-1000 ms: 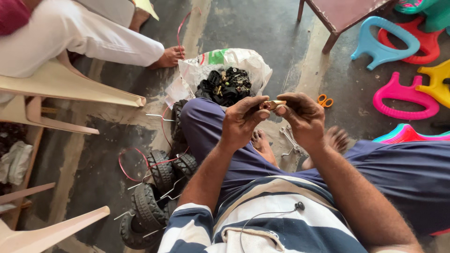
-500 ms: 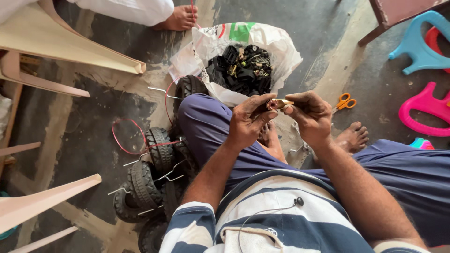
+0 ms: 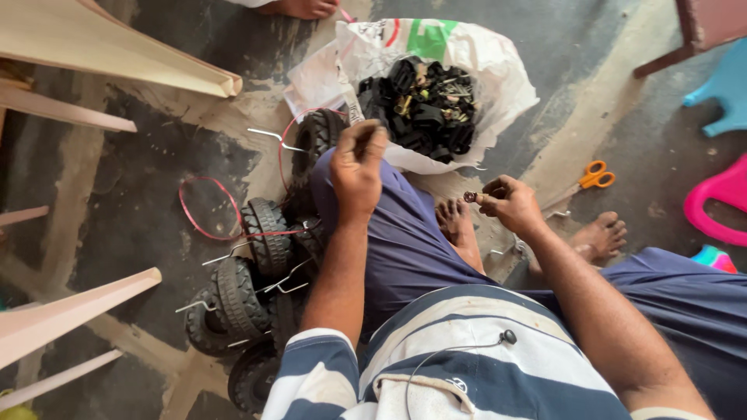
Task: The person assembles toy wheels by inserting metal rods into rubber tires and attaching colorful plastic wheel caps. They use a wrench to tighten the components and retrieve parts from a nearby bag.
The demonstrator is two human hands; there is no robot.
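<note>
Here the right hand (image 3: 507,204) pinches a small dark part (image 3: 470,197); the left hand (image 3: 358,167) is loosely curled.

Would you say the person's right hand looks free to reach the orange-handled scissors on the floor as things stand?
Probably yes. The scissors lie on bare floor just beyond the right hand, with nothing between them. That hand pinches a small dark part, though, which may hamper picking them up.

Small dark ring (image 3: 470,197), pinched upright
</note>
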